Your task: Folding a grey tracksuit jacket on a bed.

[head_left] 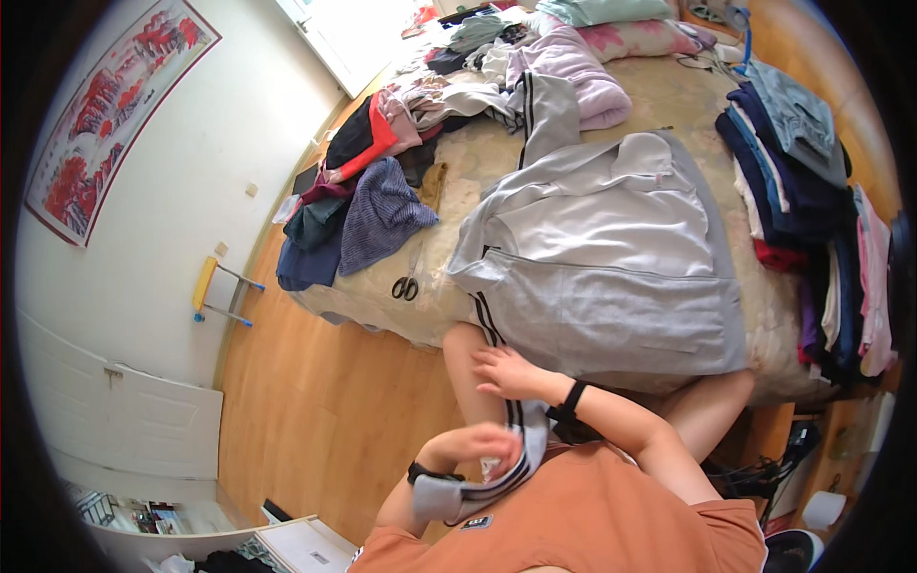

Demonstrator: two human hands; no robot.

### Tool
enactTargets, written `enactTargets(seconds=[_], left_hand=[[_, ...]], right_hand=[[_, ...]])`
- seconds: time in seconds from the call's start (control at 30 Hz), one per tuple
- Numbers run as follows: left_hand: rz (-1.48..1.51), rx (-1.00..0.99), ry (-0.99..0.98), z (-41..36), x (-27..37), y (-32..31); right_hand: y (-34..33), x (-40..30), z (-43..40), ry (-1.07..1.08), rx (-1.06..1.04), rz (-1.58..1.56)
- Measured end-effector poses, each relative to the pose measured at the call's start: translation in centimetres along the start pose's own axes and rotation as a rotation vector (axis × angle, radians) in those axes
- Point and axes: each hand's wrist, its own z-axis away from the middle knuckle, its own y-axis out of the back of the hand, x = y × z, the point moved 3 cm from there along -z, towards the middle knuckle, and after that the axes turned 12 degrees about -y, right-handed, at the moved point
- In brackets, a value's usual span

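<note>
A light grey zip jacket lies spread on the bed, partly open so its pale inside shows. One sleeve with black stripes hangs off the bed edge and curves over my lap, its cuff end by my left forearm. My right hand, fingers spread, is over this sleeve beside my bare thigh. My left hand is blurred, its fingers curled near the sleeve; whether it grips the fabric is unclear. The other striped sleeve stretches out on the far side of the bed.
Black-handled scissors lie on the bed near a blue ribbed garment. Heaped clothes cover the bed's left side. Stacks of folded clothes stand at the right. A yellow-topped folding stool is by the wall.
</note>
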Motion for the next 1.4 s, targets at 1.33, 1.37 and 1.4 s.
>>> enactTargets(seconds=[1.33, 1.37, 1.4], left_hand=[[-1.624, 1.113, -0.100, -4.0, 0.6, 27.0], [-1.608, 1.131, -0.125, -4.0, 0.7, 26.9], [-1.591, 1.152, -0.148, -4.0, 0.6, 26.8]], right_hand=[[19.9, 21.6, 29.0, -1.317, 1.018, 0.485], [20.5, 22.2, 29.1, -1.314, 1.019, 0.483], [21.1, 22.8, 29.2, -1.336, 1.046, 0.483]])
